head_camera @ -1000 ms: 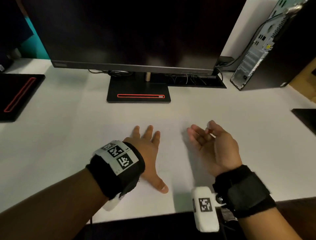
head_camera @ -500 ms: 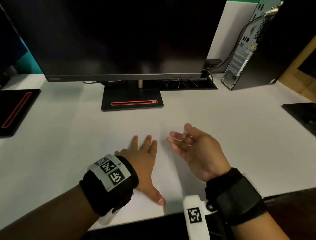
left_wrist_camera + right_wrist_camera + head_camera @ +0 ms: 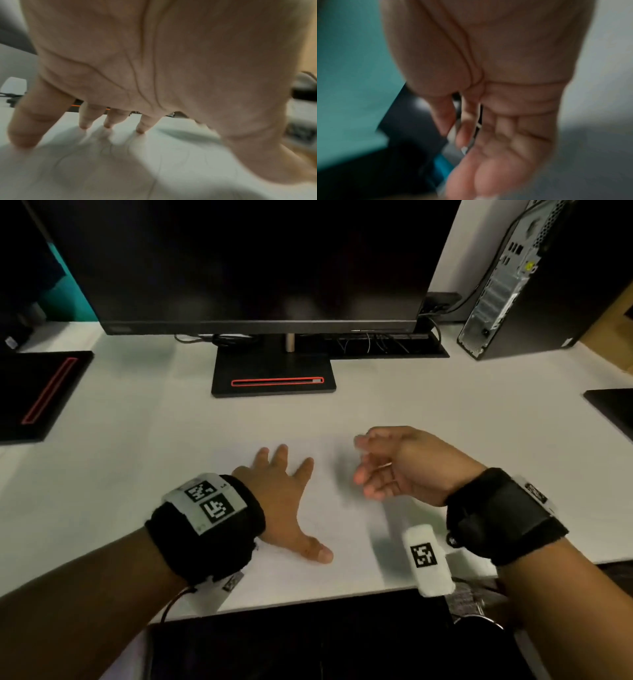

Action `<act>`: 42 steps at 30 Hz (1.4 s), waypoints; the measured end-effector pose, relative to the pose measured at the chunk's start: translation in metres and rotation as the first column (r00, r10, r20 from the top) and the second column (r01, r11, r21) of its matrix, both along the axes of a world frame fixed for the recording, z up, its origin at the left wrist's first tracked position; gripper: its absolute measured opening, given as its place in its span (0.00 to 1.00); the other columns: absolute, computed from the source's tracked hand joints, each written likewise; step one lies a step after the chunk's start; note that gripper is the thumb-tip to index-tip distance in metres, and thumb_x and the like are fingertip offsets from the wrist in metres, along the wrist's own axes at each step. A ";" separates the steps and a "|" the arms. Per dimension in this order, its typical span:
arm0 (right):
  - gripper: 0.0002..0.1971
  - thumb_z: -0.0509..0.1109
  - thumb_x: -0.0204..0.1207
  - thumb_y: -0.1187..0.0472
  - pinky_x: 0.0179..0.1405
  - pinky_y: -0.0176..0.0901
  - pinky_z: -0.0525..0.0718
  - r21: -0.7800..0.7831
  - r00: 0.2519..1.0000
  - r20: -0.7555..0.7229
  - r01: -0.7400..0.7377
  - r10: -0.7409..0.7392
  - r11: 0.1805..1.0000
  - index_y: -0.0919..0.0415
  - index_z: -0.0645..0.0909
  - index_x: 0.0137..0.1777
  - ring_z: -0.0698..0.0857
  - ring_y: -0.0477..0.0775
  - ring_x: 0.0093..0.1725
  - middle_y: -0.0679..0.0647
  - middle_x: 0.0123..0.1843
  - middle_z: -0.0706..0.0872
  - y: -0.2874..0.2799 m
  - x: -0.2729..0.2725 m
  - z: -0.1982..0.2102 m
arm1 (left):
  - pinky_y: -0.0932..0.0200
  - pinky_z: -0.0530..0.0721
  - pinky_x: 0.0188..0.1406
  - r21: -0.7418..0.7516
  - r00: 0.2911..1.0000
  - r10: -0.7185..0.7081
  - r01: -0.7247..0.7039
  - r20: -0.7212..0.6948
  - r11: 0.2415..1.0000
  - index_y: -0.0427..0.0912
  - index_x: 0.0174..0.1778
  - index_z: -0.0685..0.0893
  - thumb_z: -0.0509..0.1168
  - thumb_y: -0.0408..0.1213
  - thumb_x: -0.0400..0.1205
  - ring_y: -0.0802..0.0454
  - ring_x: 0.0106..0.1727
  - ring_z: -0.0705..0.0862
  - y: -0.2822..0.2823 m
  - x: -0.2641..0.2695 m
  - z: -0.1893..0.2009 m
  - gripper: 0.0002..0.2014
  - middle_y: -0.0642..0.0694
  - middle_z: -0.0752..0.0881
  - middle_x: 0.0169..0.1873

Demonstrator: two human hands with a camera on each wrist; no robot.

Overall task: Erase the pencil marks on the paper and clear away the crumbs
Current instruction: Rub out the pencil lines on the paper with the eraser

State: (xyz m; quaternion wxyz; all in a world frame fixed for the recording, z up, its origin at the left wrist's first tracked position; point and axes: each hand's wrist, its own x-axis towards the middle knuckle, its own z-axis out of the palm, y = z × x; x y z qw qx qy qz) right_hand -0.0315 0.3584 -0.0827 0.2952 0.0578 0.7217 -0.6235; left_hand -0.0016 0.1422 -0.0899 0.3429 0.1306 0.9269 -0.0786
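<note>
A white sheet of paper lies on the white desk near its front edge; its outline barely shows. Faint grey pencil lines show on the paper in the left wrist view. My left hand rests flat on the sheet, fingers spread and thumb out to the right. My right hand hovers just right of it above the paper, turned on its edge with the palm facing left and the fingers loosely bent, holding nothing. No eraser and no crumbs are visible.
A dark monitor on a black stand fills the back of the desk. A computer tower stands at the back right. Black pads lie at the far left and far right. The desk's front edge runs below my wrists.
My right hand has swept across the paper, first leftward toward the left hand, then back to the right and turned more upright. The left hand stays pressed on the sheet.
</note>
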 end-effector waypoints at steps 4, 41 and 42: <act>0.15 0.67 0.83 0.55 0.28 0.42 0.83 0.599 0.885 -0.009 -0.368 0.466 0.711 0.61 0.82 0.37 0.82 0.54 0.28 0.56 0.32 0.88 -0.015 -0.008 -0.001 | 0.40 0.77 0.67 0.028 0.997 0.000 0.002 -0.076 1.000 0.57 0.85 0.51 0.68 0.78 0.67 0.35 0.81 0.61 0.004 -0.014 0.007 0.56 0.40 0.54 0.84; 0.21 0.63 0.84 0.48 0.39 0.48 0.83 0.811 0.600 0.013 -0.475 0.800 0.343 0.57 0.79 0.30 0.79 0.49 0.29 0.47 0.26 0.82 -0.036 -0.018 -0.010 | 0.43 0.77 0.62 0.025 0.995 -0.008 0.010 -0.095 1.000 0.58 0.88 0.41 0.70 0.76 0.68 0.28 0.75 0.65 0.007 -0.024 -0.001 0.61 0.39 0.54 0.80; 0.21 0.64 0.84 0.48 0.38 0.49 0.83 0.809 0.628 0.009 -0.462 0.778 0.363 0.58 0.80 0.31 0.78 0.50 0.27 0.48 0.26 0.82 -0.033 -0.023 -0.009 | 0.43 0.77 0.63 0.024 0.995 -0.007 0.010 -0.096 1.000 0.58 0.88 0.41 0.70 0.76 0.68 0.28 0.75 0.65 0.008 -0.024 -0.001 0.61 0.39 0.54 0.80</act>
